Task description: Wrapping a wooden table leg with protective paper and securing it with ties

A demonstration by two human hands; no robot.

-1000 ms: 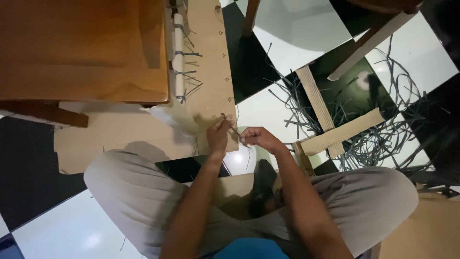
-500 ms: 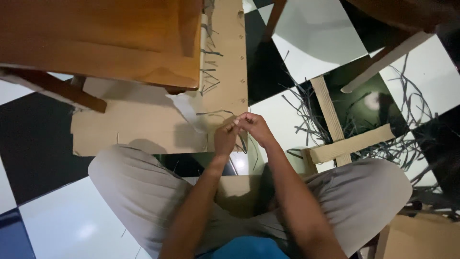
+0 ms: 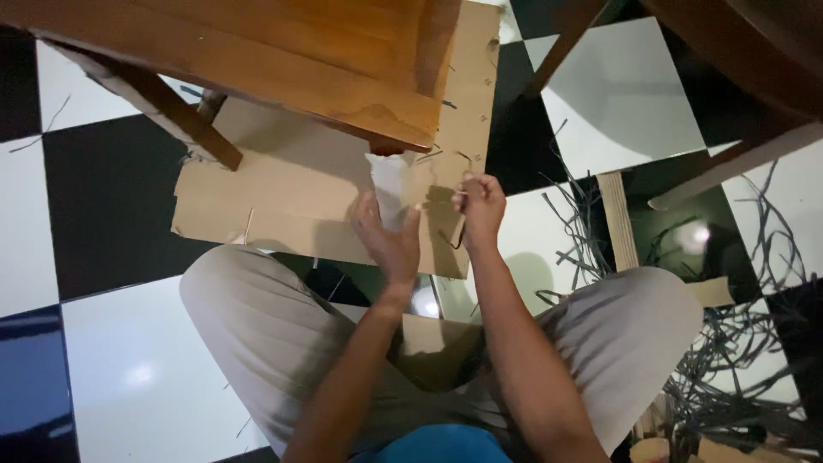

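Note:
I sit cross-legged on a checkered floor. My left hand (image 3: 387, 233) lies with fingers spread on a flat cardboard sheet (image 3: 283, 206), its fingers against a white rolled paper piece (image 3: 390, 184) that stands on the sheet. My right hand (image 3: 480, 206) is closed, pinching a thin dark strip (image 3: 456, 230) that runs along the cardboard's right edge. Small holes dot that edge, with short strip ends sticking out.
A wooden stool (image 3: 291, 60) stands over the far part of the cardboard, one leg (image 3: 163, 107) at the left. Loose dark strips (image 3: 737, 343) and cardboard slats (image 3: 617, 219) lie on the floor to the right. More wooden furniture (image 3: 737, 51) sits at the top right.
My hands were together pinching the strip; now the left has opened and moved left onto the cardboard by the white roll. The right hand lifted the strip. The view shifted right and down.

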